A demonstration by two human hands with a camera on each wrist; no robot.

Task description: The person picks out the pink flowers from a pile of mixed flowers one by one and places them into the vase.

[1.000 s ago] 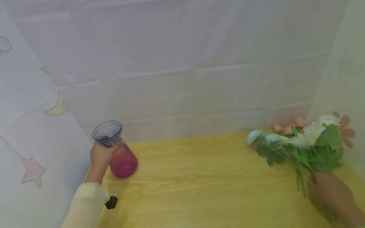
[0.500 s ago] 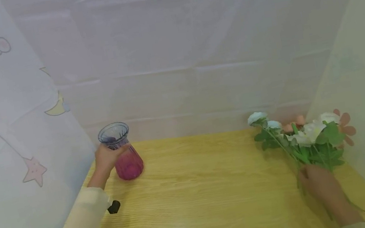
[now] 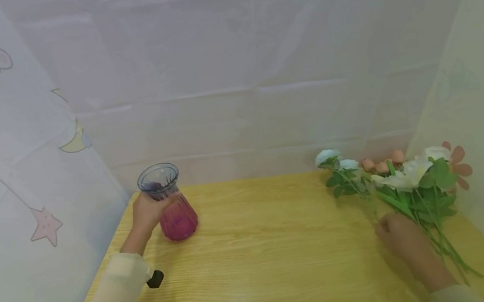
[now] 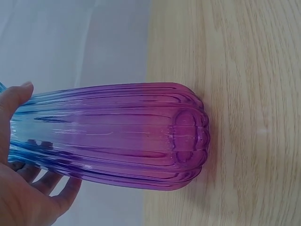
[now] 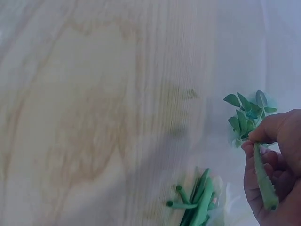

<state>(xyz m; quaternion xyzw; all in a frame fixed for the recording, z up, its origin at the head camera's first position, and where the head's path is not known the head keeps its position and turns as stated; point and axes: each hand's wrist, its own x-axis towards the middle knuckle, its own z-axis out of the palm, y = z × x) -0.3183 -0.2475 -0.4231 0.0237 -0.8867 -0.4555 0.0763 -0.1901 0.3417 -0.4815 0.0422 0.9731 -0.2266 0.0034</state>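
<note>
My left hand [image 3: 147, 212] grips a ribbed glass vase [image 3: 178, 220] around its neck, at the table's far left. The vase has a clear bluish flared rim and a pink-purple base, and it tilts a little. In the left wrist view the thumb and fingers wrap the vase [image 4: 122, 136] from both sides. At the right, my right hand [image 3: 407, 246] pinches the green stem [image 5: 264, 181] of a flower with pale blue blooms [image 3: 327, 157]. That flower stands out to the left of a bunch of white flowers [image 3: 413, 173], whose stems lie on the table.
Peach-coloured blooms [image 3: 381, 165] lie behind the white ones, near the back edge of the wooden table [image 3: 270, 254]. White printed sheets [image 3: 227, 67] rise behind the table and at both sides. A black piece [image 3: 155, 279] shows beneath the left wrist.
My right hand has drawn the pale blue flower up and left, away from the bunch. My left hand has shifted the vase slightly right and nearer.
</note>
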